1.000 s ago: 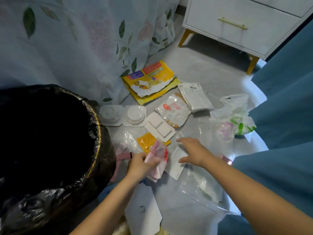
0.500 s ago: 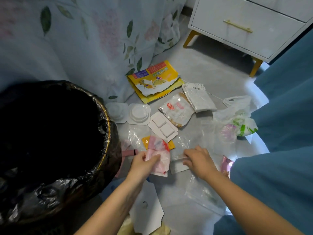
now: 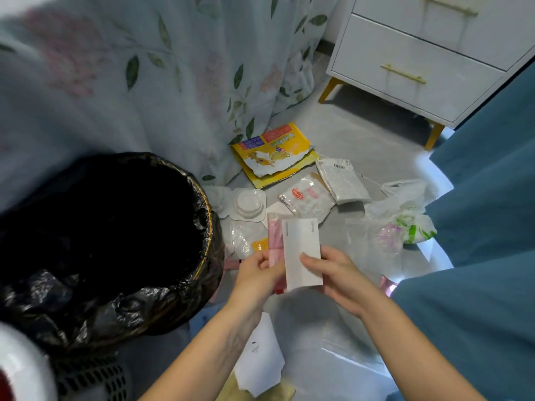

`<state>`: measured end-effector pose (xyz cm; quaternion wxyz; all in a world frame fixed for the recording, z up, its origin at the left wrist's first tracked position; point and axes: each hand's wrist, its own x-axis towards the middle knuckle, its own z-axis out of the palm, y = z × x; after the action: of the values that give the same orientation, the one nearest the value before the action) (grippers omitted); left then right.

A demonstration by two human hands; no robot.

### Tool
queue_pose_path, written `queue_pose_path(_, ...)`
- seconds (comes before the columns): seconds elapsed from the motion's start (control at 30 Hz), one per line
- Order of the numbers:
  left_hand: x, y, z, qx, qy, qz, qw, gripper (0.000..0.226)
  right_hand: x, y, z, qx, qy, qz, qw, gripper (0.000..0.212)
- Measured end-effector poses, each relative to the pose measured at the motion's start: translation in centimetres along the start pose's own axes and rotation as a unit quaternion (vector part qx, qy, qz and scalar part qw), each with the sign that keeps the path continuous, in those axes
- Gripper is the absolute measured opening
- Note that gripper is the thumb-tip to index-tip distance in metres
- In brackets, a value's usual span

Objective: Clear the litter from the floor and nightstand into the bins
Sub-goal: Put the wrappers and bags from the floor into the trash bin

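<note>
Head camera looks down at two hands working beside the big bin [image 3: 110, 250] with the black bag in it. Half a second ago the right hand [image 3: 338, 273] was down on the floor by a white paper; now it has lifted that white paper [image 3: 302, 251] up and pinches its lower edge with thumb and fingers. The left hand [image 3: 257, 273] still grips the pink wrapper [image 3: 275, 241], which now sits just behind the white paper, right of the bin. The white paper has a tiny logo and a line of print, too small to read. Past the bin lies a yellow packet [image 3: 275, 151] with small writing I cannot read, and a clear bag with a red label [image 3: 307, 198]. White plastic trays [image 3: 249, 204] touch the bin's far side. A white nightstand [image 3: 417, 62] with gold handles stands far beyond the bin, and a flowery curtain [image 3: 173, 68] hangs behind the bin.
</note>
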<state>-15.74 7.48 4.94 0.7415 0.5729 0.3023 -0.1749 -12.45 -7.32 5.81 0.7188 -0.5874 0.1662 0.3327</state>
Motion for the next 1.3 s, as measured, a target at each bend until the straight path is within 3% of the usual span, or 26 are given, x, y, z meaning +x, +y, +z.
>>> queue_pose_path(0.1, -2.3, 2.0, -0.5, -0.010, -0.014, -0.003, 1.000, 0.027, -0.9, -0.8, 1.1, -0.034, 0.049, -0.031, 0.998, 0.031)
queue_pose_path(0.17, -4.1, 3.4, -0.9, -0.006, -0.022, 0.004, 1.000, 0.014, -2.0, -1.8, 1.8, -0.036, 0.035, -0.037, 0.998, 0.042)
queue_pose_path(0.27, -6.9, 5.2, -2.0, 0.010, -0.025, 0.011, 1.000, 0.007, -3.7, -3.8, 3.6, -0.086, -0.007, -0.038, 0.996, 0.035)
queue_pose_path(0.4, -11.2, 6.8, -5.7, 0.194, -0.022, 0.060, 0.979, 0.005, -5.0, -8.0, 7.6, -0.162, -0.037, -0.088, 0.982, 0.035)
queue_pose_path(0.5, -14.3, 7.9, -9.6, 0.250, -0.038, 0.073, 0.965, 0.012, -5.0, -11.6, 12.3, -0.261, -0.054, -0.175, 0.948, 0.026)
queue_pose_path(0.6, -16.0, 8.5, -12.7, 0.245, -0.002, 0.093, 0.965, 0.012, -4.6, -13.9, 17.9, -0.423, -0.084, -0.260, 0.864, 0.026)
queue_pose_path(0.77, -16.0, 8.0, -15.9, 0.353, 0.116, 0.171, 0.912, 0.005, -1.1, -11.6, 25.2, -0.712, -0.118, -0.305, 0.621, 0.039)
queue_pose_path(0.87, -16.1, 8.1, -16.8, 0.384, 0.149, 0.196, 0.890, 0.011, 1.6, -8.3, 27.2, -0.804, -0.101, -0.287, 0.512, 0.038)
queue_pose_path(1.0, -15.6, 7.8, -18.1, 0.417, 0.176, 0.201, 0.869, 0.015, 3.8, -4.6, 27.6, -0.874, -0.095, -0.275, 0.389, 0.031)
queue_pose_path(1.17, -14.6, 7.5, -18.9, 0.625, 0.211, 0.221, 0.718, 0.031, 5.9, -1.8, 26.7, -0.909, -0.155, -0.299, 0.248, 0.031)
queue_pose_path(1.23, -14.2, 7.4, -18.8, 0.646, 0.199, 0.228, 0.700, 0.034, 6.7, -1.1, 26.4, -0.908, -0.172, -0.313, 0.217, 0.032)
queue_pose_path(1.3, -13.8, 7.1, -18.5, 0.646, 0.183, 0.231, 0.704, 0.035, 7.1, -1.0, 26.1, -0.908, -0.181, -0.319, 0.200, 0.032)
